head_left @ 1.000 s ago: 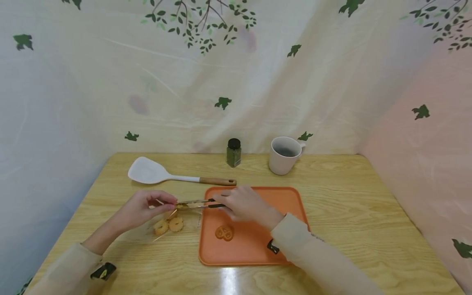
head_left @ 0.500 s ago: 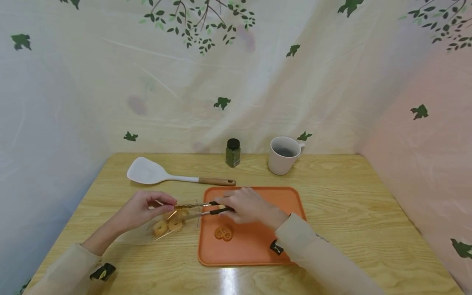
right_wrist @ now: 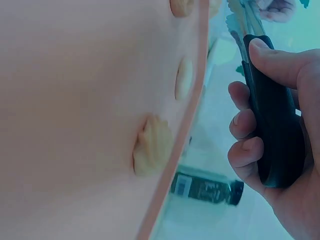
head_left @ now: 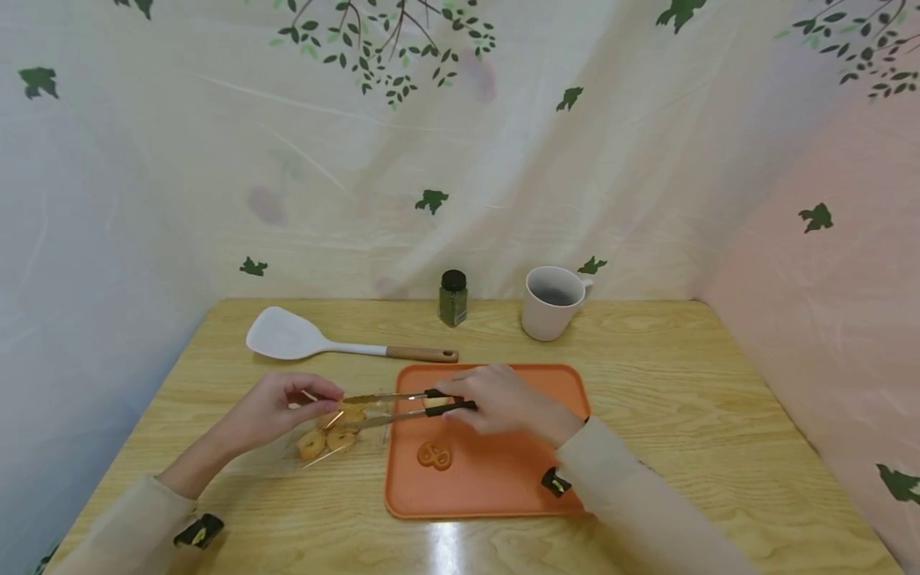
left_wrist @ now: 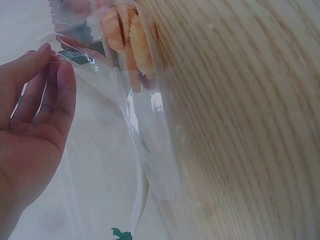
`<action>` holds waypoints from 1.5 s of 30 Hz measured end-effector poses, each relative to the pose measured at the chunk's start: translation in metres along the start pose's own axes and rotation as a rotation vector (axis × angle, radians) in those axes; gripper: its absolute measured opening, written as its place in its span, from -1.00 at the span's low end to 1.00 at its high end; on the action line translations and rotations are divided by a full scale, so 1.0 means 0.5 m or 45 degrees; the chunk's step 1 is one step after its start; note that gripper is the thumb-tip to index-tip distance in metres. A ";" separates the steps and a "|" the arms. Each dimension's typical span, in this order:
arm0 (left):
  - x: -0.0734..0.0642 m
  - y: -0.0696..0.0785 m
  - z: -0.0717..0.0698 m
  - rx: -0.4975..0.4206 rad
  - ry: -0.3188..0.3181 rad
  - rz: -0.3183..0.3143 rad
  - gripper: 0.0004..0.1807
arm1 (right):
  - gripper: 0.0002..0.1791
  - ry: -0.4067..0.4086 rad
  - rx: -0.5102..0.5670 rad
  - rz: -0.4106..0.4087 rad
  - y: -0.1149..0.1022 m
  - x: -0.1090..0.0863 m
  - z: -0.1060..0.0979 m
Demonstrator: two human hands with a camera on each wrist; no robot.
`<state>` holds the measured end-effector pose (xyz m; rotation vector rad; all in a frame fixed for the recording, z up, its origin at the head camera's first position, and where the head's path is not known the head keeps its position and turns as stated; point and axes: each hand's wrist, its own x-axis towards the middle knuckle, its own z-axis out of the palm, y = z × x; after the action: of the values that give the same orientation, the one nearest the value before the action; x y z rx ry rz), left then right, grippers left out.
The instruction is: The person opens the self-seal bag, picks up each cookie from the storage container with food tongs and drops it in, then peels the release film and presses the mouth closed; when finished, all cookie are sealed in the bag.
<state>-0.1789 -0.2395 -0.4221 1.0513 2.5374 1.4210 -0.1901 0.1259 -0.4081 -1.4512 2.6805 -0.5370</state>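
Note:
My left hand pinches the upper edge of a clear plastic bag between thumb and fingers. Inside the bag are several pale round cookies. My right hand grips a pair of tongs by their black handles, above the orange tray. The metal arms stand spread apart and point left, their tips at the bag's mouth; whether they touch a cookie cannot be told. On the tray lies a pretzel-shaped cookie. Another tray cookie shows in the right wrist view.
Behind the bag lies a white spatula with a wooden handle. A small green jar with a black lid and a white mug stand at the table's back. Printed cloth hangs behind and beside the table.
My right hand has drawn the tongs slightly to the right, and their arms have spread wider. The left hand stays at the bag's edge.

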 end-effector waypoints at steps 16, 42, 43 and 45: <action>-0.003 -0.009 0.005 -0.004 0.028 -0.007 -0.81 | -0.43 0.082 -0.040 0.249 0.059 -0.144 -0.062; -0.008 -0.013 0.006 -0.026 0.031 -0.001 -0.82 | -0.42 0.067 -0.007 0.352 0.131 -0.354 -0.048; -0.008 -0.013 0.007 -0.027 0.032 0.005 -0.82 | -0.42 0.067 -0.003 0.349 0.134 -0.356 -0.046; -0.008 -0.013 0.008 -0.036 0.031 0.013 -0.81 | -0.46 0.083 -0.004 0.328 0.138 -0.360 -0.043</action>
<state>-0.1781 -0.2413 -0.4305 1.0504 2.5240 1.4770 -0.1495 0.3139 -0.4323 -1.0820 2.8585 -0.5680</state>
